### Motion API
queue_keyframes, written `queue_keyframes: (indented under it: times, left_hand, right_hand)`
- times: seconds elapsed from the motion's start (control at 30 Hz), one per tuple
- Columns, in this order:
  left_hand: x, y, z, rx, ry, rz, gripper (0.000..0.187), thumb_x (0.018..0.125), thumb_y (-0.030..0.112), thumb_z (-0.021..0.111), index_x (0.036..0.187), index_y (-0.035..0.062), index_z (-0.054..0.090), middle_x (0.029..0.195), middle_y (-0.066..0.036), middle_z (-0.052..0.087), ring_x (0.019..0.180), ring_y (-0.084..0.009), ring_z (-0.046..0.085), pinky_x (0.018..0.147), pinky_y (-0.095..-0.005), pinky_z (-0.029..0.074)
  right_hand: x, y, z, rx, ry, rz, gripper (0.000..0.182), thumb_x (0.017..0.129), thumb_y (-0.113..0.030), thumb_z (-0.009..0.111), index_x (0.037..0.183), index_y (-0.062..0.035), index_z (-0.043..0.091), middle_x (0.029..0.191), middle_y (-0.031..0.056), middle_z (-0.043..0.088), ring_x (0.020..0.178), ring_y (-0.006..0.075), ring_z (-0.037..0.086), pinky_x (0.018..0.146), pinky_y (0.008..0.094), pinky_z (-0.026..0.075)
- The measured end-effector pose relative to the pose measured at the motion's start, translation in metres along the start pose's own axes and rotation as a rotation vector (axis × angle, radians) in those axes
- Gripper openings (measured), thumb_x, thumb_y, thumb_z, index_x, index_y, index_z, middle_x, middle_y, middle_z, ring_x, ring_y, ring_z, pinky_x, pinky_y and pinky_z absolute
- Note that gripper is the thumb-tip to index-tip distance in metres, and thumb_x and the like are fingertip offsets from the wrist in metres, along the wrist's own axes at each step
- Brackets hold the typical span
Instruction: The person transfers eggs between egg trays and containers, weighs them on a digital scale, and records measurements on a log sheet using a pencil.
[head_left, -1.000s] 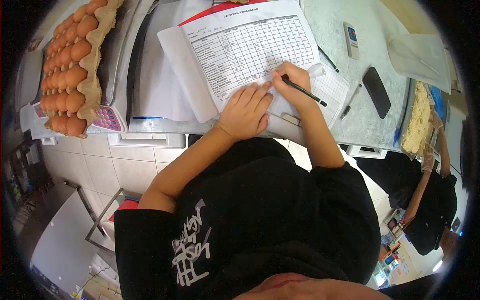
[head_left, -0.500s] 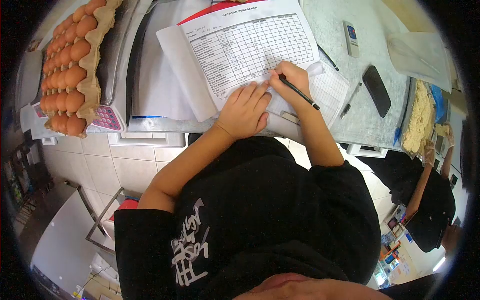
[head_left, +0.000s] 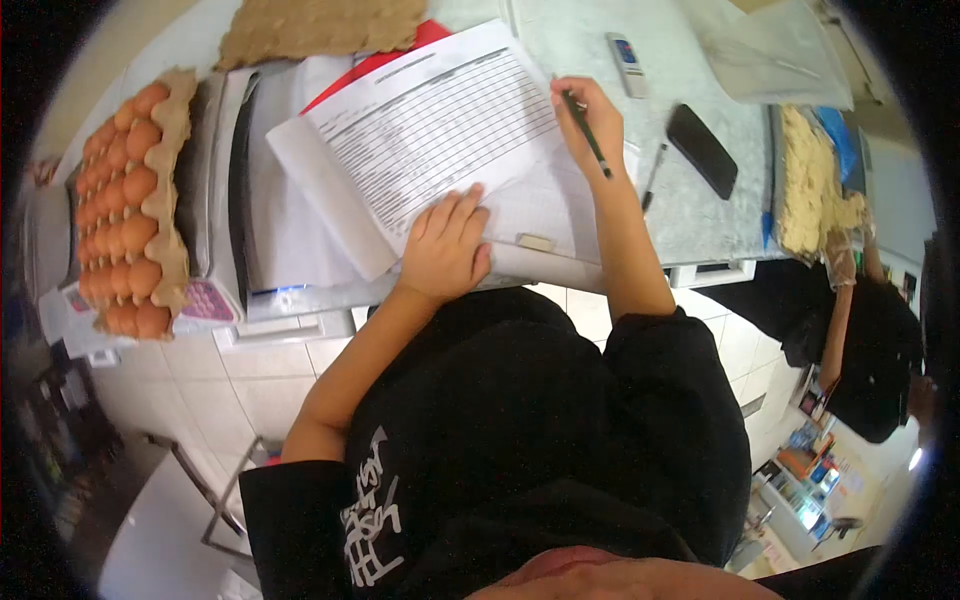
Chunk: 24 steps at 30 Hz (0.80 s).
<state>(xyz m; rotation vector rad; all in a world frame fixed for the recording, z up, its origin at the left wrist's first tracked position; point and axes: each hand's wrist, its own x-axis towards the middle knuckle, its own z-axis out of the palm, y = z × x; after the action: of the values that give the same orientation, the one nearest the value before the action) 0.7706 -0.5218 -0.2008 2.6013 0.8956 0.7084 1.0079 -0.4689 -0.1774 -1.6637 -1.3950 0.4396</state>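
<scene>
Clearly your right hand (head_left: 590, 115) grips the light, stiff pen (head_left: 586, 133) at the form's (head_left: 440, 125) right edge, while your open left hand (head_left: 445, 245) flattens that thin, floppy, easily creased sheet on the counter (head_left: 690, 215)

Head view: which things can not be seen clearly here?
- Form: print blurred, too small to read.
- Pen tip: hidden behind right hand.
- Paper under left hand: covered by the palm.
- Scale keypad: partly hidden by egg tray.
</scene>
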Motion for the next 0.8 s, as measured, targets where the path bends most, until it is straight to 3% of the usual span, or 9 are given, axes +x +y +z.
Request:
queue_keyframes:
  times: [0.07,0.13,0.17,0.27,0.5,0.6,0.7,0.77,0.8]
  left_hand:
    - [0.000,0.001,0.000,0.031,0.012,-0.012,0.039,0.070,0.022,0.054,0.105,0.0053,0.054,0.126,-0.012,0.049,0.106,-0.0299,0.049,0.087,-0.0425,0.039]
    - [0.001,0.004,-0.001,0.031,0.013,0.007,0.038,0.070,0.021,0.055,0.104,0.0052,0.055,0.126,-0.012,0.048,0.105,-0.0309,0.049,0.086,-0.0425,0.039]
    - [0.001,0.005,-0.003,0.039,0.002,-0.002,0.037,0.070,0.023,0.055,0.102,0.0046,0.056,0.125,-0.013,0.050,0.105,-0.0303,0.050,0.086,-0.0413,0.039]
    - [0.002,0.004,-0.004,0.050,-0.006,-0.017,0.037,0.069,0.022,0.055,0.101,0.0046,0.056,0.125,-0.012,0.050,0.105,-0.0304,0.050,0.087,-0.0410,0.039]
    - [0.001,0.006,-0.003,0.063,-0.002,-0.021,0.036,0.070,0.022,0.055,0.102,0.0054,0.057,0.126,-0.011,0.050,0.106,-0.0305,0.048,0.087,-0.0411,0.038]
    - [0.001,0.006,-0.003,0.060,0.001,-0.018,0.036,0.070,0.022,0.055,0.102,0.0057,0.057,0.126,-0.011,0.050,0.107,-0.0302,0.048,0.088,-0.0407,0.038]
    - [0.001,0.007,-0.004,0.082,-0.019,-0.027,0.036,0.070,0.022,0.055,0.103,0.0061,0.057,0.125,-0.011,0.050,0.107,-0.0300,0.049,0.087,-0.0403,0.038]
    - [0.001,0.005,-0.003,0.068,-0.008,-0.030,0.037,0.070,0.023,0.055,0.103,0.0062,0.056,0.125,-0.011,0.050,0.107,-0.0298,0.049,0.088,-0.0405,0.038]
    - [0.000,0.005,-0.002,0.052,0.008,-0.024,0.037,0.070,0.023,0.055,0.103,0.0064,0.056,0.125,-0.010,0.050,0.107,-0.0296,0.049,0.088,-0.0406,0.038]
  right_hand:
    - [0.026,0.036,-0.015,-0.183,0.068,0.014,0.024,0.080,-0.003,0.059,0.104,-0.0061,0.056,0.090,0.0071,0.064,0.075,0.0151,0.059,0.064,0.0253,0.047]
    - [0.039,0.049,-0.026,-0.345,0.087,-0.253,0.025,0.076,-0.005,0.059,0.101,-0.0084,0.059,0.087,0.0136,0.062,0.084,0.0293,0.060,0.076,0.0362,0.047]
    - [0.038,0.055,-0.028,-0.395,0.087,-0.138,0.027,0.076,-0.005,0.057,0.103,-0.0081,0.057,0.088,0.0139,0.063,0.087,0.0314,0.059,0.077,0.0388,0.046]
    - [0.028,0.029,-0.036,-0.369,-0.084,0.138,0.026,0.075,-0.001,0.057,0.101,-0.0065,0.054,0.090,0.0128,0.063,0.084,0.0293,0.060,0.075,0.0359,0.046]
    - [0.019,0.046,-0.048,-0.495,-0.234,0.085,0.020,0.076,-0.001,0.057,0.094,-0.0060,0.052,0.084,0.0153,0.060,0.082,0.0309,0.059,0.070,0.0376,0.045]
    - [0.007,0.045,-0.065,-0.437,-0.212,-0.123,0.022,0.076,0.002,0.054,0.096,-0.0073,0.052,0.082,0.0140,0.059,0.077,0.0266,0.059,0.068,0.0358,0.045]
    - [-0.009,0.028,-0.077,-0.278,-0.257,-0.014,0.027,0.078,0.003,0.046,0.101,-0.0072,0.054,0.090,0.0152,0.060,0.079,0.0279,0.058,0.071,0.0337,0.045]
    - [-0.019,0.027,-0.072,0.279,-0.287,0.335,0.029,0.080,0.004,0.041,0.104,-0.0059,0.053,0.089,0.0094,0.059,0.075,0.0184,0.056,0.066,0.0284,0.044]
    - [-0.022,0.025,-0.065,0.286,-0.309,0.333,0.029,0.080,0.004,0.041,0.104,-0.0059,0.053,0.089,0.0094,0.059,0.075,0.0184,0.056,0.066,0.0284,0.044]
